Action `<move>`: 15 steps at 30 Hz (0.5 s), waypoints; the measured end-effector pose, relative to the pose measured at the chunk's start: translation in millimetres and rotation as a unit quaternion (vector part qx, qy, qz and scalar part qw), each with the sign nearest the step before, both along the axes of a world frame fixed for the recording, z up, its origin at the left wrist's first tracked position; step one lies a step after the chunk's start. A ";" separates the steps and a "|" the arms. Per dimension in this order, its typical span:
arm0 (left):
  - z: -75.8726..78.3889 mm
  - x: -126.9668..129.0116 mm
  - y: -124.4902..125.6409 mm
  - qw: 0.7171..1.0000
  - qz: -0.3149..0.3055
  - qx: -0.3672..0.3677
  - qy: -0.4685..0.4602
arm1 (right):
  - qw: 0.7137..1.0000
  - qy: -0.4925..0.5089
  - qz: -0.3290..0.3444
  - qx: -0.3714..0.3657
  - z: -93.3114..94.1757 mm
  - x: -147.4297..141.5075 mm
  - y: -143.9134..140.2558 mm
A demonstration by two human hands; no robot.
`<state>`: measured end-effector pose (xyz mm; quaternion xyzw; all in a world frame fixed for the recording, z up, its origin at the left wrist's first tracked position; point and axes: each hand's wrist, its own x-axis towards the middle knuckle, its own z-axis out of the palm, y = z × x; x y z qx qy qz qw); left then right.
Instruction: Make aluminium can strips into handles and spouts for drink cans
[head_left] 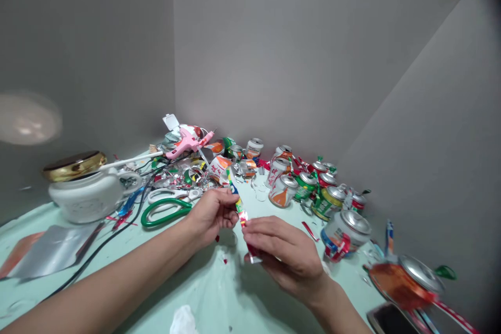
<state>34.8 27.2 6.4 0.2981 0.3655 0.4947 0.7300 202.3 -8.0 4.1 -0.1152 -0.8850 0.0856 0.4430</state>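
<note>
Both hands hold one narrow strip of cut can metal (238,203), printed in blue, yellow and red, over the pale green table (219,292). My left hand (211,213) pinches its upper part between thumb and fingers. My right hand (284,255) grips the lower end, where a small red and silver piece (252,257) sticks out. The strip runs up and away from me, tilted left.
Green-handled scissors (164,212) and white scissors (172,194) lie left of the hands. A pink glue gun (188,143) sits behind on scraps. Several drink cans (313,188) crowd the right. A white lamp base with gold top (84,188), a black cable (117,232), a phone (391,319).
</note>
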 end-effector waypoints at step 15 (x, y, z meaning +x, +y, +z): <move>-40.2 31.5 -24.9 0.974 -0.111 -0.044 0.193 | 0.978 -0.120 -0.156 0.066 -45.4 12.6 -50.8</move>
